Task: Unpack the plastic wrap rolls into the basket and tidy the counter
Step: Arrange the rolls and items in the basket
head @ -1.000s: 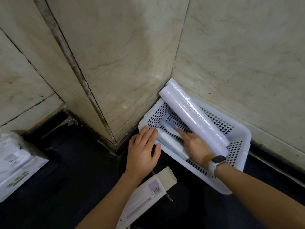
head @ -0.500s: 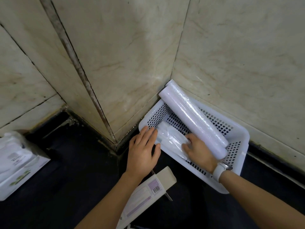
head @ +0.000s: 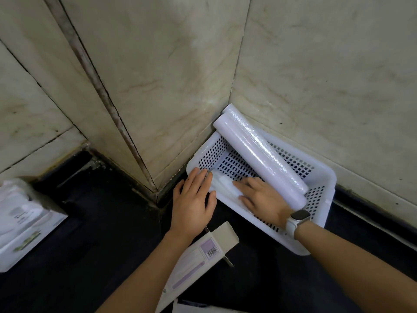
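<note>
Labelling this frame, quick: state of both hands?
Left hand: open, flat on the basket rim, holding nothing.
Right hand: open, fingers pressing the small plastic-wrapped roll in the basket, not gripping.

Glossy film-wrapped rolls [head: 261,152] lie in a perforated plastic basket [head: 325,177]; walls [head: 158,75] look like polished marble.
</note>
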### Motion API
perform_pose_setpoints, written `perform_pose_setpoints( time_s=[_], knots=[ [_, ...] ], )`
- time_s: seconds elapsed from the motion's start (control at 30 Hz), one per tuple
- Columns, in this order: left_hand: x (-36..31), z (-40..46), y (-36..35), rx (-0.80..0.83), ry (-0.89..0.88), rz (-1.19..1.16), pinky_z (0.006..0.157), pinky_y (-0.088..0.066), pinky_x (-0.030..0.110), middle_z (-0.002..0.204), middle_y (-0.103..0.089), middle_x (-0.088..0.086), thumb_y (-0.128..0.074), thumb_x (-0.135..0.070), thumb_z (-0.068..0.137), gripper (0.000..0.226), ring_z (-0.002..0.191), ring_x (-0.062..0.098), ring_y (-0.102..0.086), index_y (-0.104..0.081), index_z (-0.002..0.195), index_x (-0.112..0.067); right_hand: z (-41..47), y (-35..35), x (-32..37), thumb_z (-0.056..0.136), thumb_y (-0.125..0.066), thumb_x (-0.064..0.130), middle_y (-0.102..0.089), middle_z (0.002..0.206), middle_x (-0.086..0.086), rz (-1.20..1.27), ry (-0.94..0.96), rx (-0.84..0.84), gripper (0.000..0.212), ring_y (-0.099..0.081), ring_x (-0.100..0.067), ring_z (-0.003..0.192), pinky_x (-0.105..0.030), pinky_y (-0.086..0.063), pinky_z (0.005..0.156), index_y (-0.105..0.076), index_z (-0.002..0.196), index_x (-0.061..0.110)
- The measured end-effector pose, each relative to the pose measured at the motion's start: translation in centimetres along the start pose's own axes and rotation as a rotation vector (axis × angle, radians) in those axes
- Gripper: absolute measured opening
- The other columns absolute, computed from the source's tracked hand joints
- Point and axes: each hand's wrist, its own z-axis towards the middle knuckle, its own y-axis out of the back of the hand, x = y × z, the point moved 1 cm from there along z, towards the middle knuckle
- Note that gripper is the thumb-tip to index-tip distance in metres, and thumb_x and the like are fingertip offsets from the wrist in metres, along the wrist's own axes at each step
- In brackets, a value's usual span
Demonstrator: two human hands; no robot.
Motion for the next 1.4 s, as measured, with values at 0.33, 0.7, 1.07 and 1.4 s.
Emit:
perform_pose_setpoints(
  time_s=[0.33,0.7,1.07,1.4],
  knots=[
    [-0.7,0.1,0.6,0.046,0.040,0.029,0.094,-0.044,0.054,0.128,-0.060,0.011,-0.037,-0.028,0.088,0.045,0.127,0.028,-0.049,-0.058,0.122,-0.007,-2.0,3.0,0.1,0.095,-0.034,0.019,-0.044,0.142,-0.011,0.095,0.104,-0.118,0.041,-0.045,-0.020,0.126,-0.032,-0.036,0.105,-0.036,0.136,0.016],
    [-0.5,0.0,0.3,0.048,0.055,-0.020,0.097,-0.043,0.055,0.130,-0.059,0.013,-0.036,-0.027,0.088,0.047,0.128,0.030,-0.047,-0.057,0.124,-0.005,1.7,5.8,-6.6,0.092,-0.043,0.029,-0.063,0.088,-0.012,0.051,-0.561,-0.228,0.025,-0.054,-0.027,0.077,-0.034,-0.044,0.062,-0.058,0.081,0.012],
    [-0.7,0.1,0.4,0.056,0.057,-0.032,0.095,-0.044,0.055,0.129,-0.060,0.013,-0.037,-0.027,0.088,0.046,0.127,0.031,-0.047,-0.057,0.123,-0.004,2.1,6.8,-7.0,0.076,-0.059,0.029,-0.052,0.082,-0.006,0.208,-0.561,-0.178,0.022,-0.050,-0.021,0.064,-0.028,-0.035,0.049,-0.045,0.085,0.015],
    [-1.0,0.0,0.7,0.067,0.069,-0.027,0.097,-0.043,0.055,0.129,-0.059,0.014,-0.035,-0.027,0.089,0.047,0.129,0.031,-0.046,-0.057,0.123,-0.003,-2.6,7.5,-0.9,0.085,-0.056,0.026,-0.050,0.093,0.014,0.577,-0.253,-0.248,0.044,-0.054,0.000,0.074,-0.007,-0.045,0.051,-0.043,0.126,0.013]
  ],
)
